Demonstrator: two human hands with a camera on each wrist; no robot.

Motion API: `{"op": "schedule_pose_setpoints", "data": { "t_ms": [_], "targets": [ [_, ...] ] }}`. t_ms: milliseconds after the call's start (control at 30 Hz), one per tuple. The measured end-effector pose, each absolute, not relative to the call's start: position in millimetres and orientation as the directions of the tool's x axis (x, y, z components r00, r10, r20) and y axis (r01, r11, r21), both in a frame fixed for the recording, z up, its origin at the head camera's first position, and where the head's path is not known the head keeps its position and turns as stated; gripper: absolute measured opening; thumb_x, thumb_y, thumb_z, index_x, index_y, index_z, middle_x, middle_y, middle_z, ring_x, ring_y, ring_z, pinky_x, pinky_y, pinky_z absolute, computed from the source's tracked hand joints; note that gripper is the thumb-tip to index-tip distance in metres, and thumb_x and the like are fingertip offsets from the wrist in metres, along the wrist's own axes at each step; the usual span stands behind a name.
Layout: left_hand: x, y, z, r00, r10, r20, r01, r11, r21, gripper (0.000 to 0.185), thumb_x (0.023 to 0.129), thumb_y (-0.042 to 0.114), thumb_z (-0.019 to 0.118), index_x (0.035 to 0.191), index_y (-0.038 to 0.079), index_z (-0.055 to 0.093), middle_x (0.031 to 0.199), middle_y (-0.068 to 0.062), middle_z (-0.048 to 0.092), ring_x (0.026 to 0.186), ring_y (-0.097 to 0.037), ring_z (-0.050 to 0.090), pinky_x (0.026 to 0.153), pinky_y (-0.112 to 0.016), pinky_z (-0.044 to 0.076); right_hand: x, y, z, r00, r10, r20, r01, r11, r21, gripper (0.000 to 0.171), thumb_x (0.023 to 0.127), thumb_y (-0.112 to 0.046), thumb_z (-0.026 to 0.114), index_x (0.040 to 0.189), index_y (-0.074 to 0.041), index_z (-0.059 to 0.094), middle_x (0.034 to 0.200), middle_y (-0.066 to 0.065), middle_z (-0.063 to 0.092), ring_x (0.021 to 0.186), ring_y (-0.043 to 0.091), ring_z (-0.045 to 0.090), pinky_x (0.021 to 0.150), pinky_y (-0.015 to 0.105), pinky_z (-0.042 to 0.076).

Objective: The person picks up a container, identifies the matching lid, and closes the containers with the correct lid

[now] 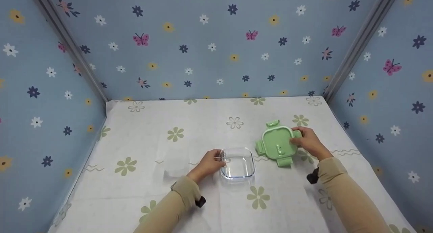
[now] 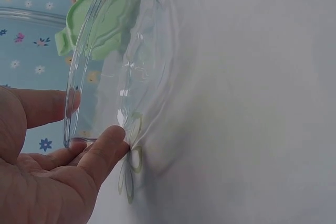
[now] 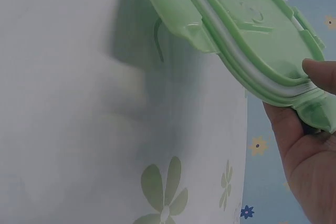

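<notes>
The left hand [image 1: 209, 163] grasps a clear glass container [image 1: 237, 166] by its left side, with the thumb at the rim and the fingers against the outer wall. The container stands open side up near the middle of the tabletop [image 1: 189, 202]; whether its base touches the cloth is hard to tell. To its right and a little farther back, the right hand [image 1: 309, 141] grips a green lid [image 1: 278, 143] at its right edge, thumb on the face that shows and fingers beneath. The lid is tilted and held above the tabletop, apart from the container, with its side flaps spread outward and a pale ring running around its edge. A white cloth with green flowers covers the tabletop, and blue walls [image 1: 216, 33] with flowers and butterflies stand around it. Both forearms wear tan sleeves [image 1: 351, 195].
</notes>
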State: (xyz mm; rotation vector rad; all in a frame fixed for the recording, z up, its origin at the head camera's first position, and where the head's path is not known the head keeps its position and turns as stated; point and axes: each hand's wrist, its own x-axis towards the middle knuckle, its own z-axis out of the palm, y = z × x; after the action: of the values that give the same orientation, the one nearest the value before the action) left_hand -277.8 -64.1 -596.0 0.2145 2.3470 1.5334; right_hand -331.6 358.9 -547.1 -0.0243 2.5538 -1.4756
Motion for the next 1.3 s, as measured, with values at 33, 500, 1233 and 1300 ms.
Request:
{"op": "schedule_pose_setpoints", "data": {
  "t_ms": [33, 500, 1233, 1300],
  "targets": [
    [-278, -64, -596, -0.935, 0.302, -0.188, -0.051, 0.41, 0.911, 0.06, 0.093, 0.006, 0.071, 0.148, -0.012, 0.053, 0.144, -0.027, 0.063, 0.137, -0.044, 0.062, 0.119, -0.053, 0.051, -331, 357, -547, -0.982, -0.107, -0.155, 0.082, 0.499, -0.863, 0.054, 0.102, -0.007, 0.07, 0.152, 0.006, 0.053, 0.141, 0.028, 0.061, 0.108, 0.017, 0.067, 0.088, 0.028, 0.065],
    [-272, -63, -591, -0.94, 0.288, -0.183, -0.061, 0.386, 0.92, 0.068, 0.1, 0.01, 0.07, 0.158, -0.008, 0.041, 0.152, -0.029, 0.056, 0.138, -0.044, 0.061, 0.117, -0.053, 0.053, -327, 344, -553, -0.992, -0.023, -0.126, 0.107, 0.396, -0.912, 0.054, 0.102, -0.005, 0.069, 0.15, 0.008, 0.051, 0.128, 0.017, 0.066, 0.098, 0.007, 0.066, 0.082, 0.024, 0.064],
    [-279, -67, -560, -0.947, 0.273, -0.171, -0.011, 0.504, 0.864, 0.067, 0.103, 0.018, 0.068, 0.161, -0.002, 0.041, 0.163, -0.026, 0.049, 0.15, -0.046, 0.051, 0.124, -0.056, 0.046, -321, 330, -547, -0.997, 0.018, -0.075, 0.077, 0.293, -0.953, 0.053, 0.103, -0.004, 0.069, 0.15, 0.007, 0.049, 0.128, 0.014, 0.066, 0.101, 0.005, 0.069, 0.087, 0.022, 0.063],
    [-280, -67, -556, -0.947, 0.274, -0.165, -0.002, 0.511, 0.859, 0.067, 0.103, 0.02, 0.068, 0.161, -0.002, 0.041, 0.163, -0.026, 0.049, 0.151, -0.045, 0.051, 0.124, -0.056, 0.045, -321, 329, -546, -0.997, 0.018, -0.071, 0.073, 0.289, -0.955, 0.053, 0.103, -0.004, 0.069, 0.15, 0.007, 0.049, 0.129, 0.015, 0.066, 0.102, 0.005, 0.069, 0.088, 0.023, 0.064]
  ]
}}
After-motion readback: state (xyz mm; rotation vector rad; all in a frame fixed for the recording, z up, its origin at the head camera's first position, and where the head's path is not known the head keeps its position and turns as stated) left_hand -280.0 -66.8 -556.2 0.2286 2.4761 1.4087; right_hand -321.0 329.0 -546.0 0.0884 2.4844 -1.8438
